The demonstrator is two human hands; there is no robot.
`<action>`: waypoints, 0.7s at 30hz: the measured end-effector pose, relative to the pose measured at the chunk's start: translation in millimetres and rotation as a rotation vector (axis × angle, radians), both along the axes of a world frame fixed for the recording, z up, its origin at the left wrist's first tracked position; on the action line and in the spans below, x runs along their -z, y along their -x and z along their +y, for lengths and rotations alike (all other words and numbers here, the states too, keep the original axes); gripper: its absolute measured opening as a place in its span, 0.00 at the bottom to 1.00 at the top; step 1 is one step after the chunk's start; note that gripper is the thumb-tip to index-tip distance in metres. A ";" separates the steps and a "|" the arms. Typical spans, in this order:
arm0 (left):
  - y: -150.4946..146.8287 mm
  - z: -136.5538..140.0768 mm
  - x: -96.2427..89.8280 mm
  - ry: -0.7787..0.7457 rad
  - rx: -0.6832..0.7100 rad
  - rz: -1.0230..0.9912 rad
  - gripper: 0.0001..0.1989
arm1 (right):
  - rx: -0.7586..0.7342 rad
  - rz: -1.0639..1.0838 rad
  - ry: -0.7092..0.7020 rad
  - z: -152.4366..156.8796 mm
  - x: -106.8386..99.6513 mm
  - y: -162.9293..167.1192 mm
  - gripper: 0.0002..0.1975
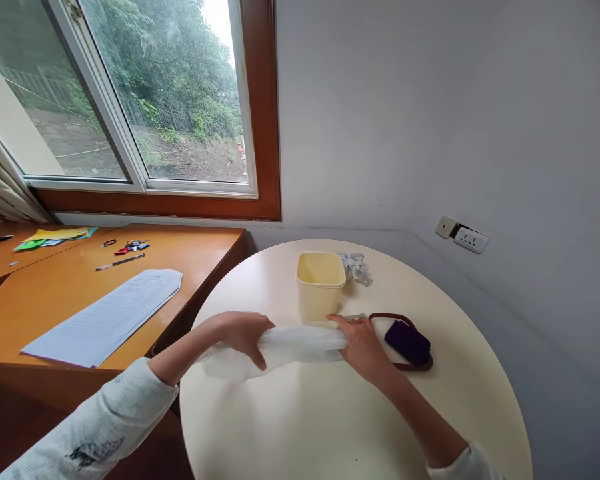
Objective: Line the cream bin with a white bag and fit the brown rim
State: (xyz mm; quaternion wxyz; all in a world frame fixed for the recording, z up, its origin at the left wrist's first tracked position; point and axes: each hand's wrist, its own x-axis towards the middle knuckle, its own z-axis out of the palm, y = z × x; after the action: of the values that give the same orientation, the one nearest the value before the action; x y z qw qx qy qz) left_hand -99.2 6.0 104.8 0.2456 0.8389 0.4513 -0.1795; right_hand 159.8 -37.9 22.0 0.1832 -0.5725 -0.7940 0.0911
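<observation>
A translucent white plastic bag [303, 343] stretches sideways between my two hands, just above the round table. My left hand [245, 337] grips its left end with the thumb in front; the other fingers are mostly hidden by the plastic. At the right end, my right hand [364, 343] holds the bag, its index finger reaching toward the base of a pale yellow bin [321, 300]. The bin stands upright and open-topped just behind the bag. Beside my right hand lies a folded dark purple cloth [408, 343] within a brown oval strap or rim [400, 316].
A crumpled clear-and-white plastic bundle [358, 268] sits behind the bin on the cream round table [340, 427]. To the left, an orange-brown desk [200, 250] carries papers [110, 313], a pen [120, 262] and keys [133, 247]. A wall socket [471, 240] is at right.
</observation>
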 end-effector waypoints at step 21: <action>-1.0 11.9 10.3 0.246 -0.070 -0.286 0.08 | -0.080 0.141 0.081 -34.0 -58.6 -46.3 0.43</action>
State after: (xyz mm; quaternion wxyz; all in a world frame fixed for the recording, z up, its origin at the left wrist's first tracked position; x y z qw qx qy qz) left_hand -98.2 17.9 94.5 0.4140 0.8033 0.4155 -0.1036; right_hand 206.1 -71.9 80.6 0.2118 -0.5392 -0.7971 0.1705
